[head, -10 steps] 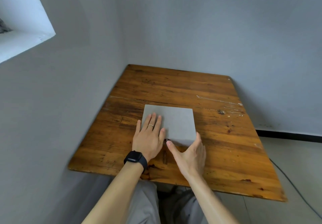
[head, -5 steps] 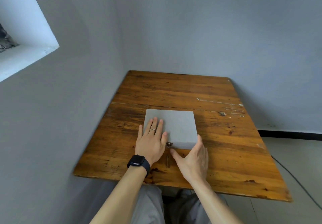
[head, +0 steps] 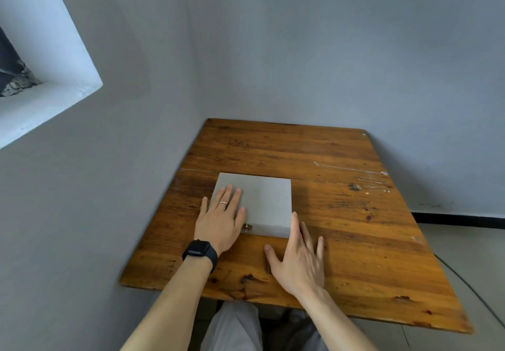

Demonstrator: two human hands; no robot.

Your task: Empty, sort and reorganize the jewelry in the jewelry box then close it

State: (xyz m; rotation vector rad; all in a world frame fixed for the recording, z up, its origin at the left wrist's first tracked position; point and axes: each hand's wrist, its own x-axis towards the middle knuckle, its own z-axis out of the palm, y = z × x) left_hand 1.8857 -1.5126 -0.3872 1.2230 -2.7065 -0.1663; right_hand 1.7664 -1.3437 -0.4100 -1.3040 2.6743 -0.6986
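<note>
A flat grey jewelry box (head: 266, 203) lies closed on the wooden table (head: 341, 241), with a small metal clasp (head: 247, 227) at its near edge. My left hand (head: 222, 219), wearing a ring and a black watch, rests flat on the box's left part with straight fingers. My right hand (head: 297, 255) is spread open just in front of the box's near right corner, fingertips at its edge, holding nothing. Thin silver chains (head: 363, 175) and small jewelry pieces lie on the table to the far right.
The table stands in a corner, with grey walls at its left and far sides. A window recess (head: 41, 91) is high on the left. A dark cable (head: 475, 287) runs over the floor to the right.
My right hand has drawn back from the clasp and spread out before the box's right corner. The view has tilted upward. My left hand stays on the lid.
</note>
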